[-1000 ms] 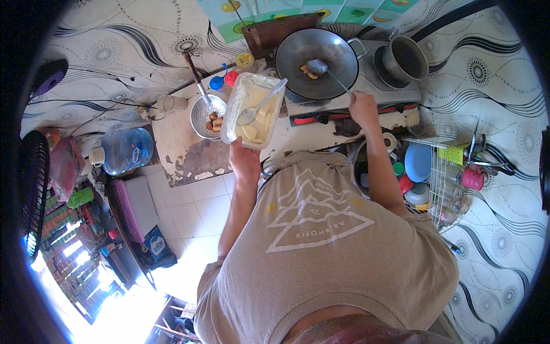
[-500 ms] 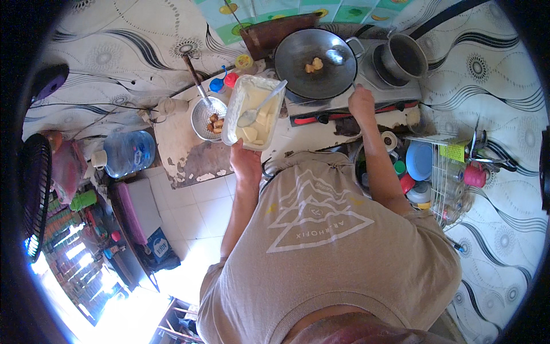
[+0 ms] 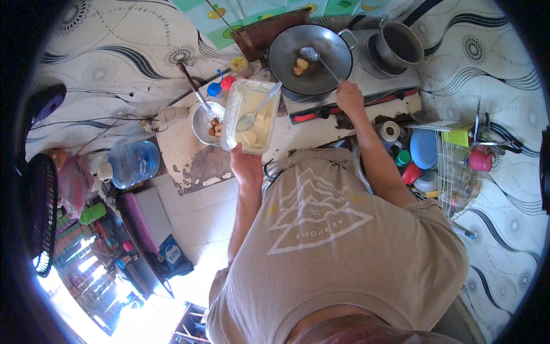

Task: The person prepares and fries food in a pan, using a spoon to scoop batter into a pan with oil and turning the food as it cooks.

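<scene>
My left hand [image 3: 247,167] grips the near end of a white plastic container [image 3: 231,114], holding it up beside the wok. Pale batter with several cut pieces [image 3: 248,137] fills its bottom, and a metal spoon [image 3: 246,121] leans in it. In my right hand [image 3: 350,98] is the handle of a slotted spoon [image 3: 310,54]. Its bowl is inside the dark wok [image 3: 285,47], just beyond a small cluster of golden battered pieces [image 3: 301,66]. I cannot tell whether the bowl touches them.
A strainer [image 3: 201,127] with browned fried pieces rests on the worn counter, left of the container. The wok sits on a two-burner stove [image 3: 366,94], with a saucepan [image 3: 401,43] on the right burner. Capped bottles [image 3: 214,89] stand behind the container; a dish rack [image 3: 450,166] is at right.
The slotted spoon's bowl now shows in the wok near the battered pieces; before, it could not be made out. My right hand has shifted slightly left. My left hand still holds the container.
</scene>
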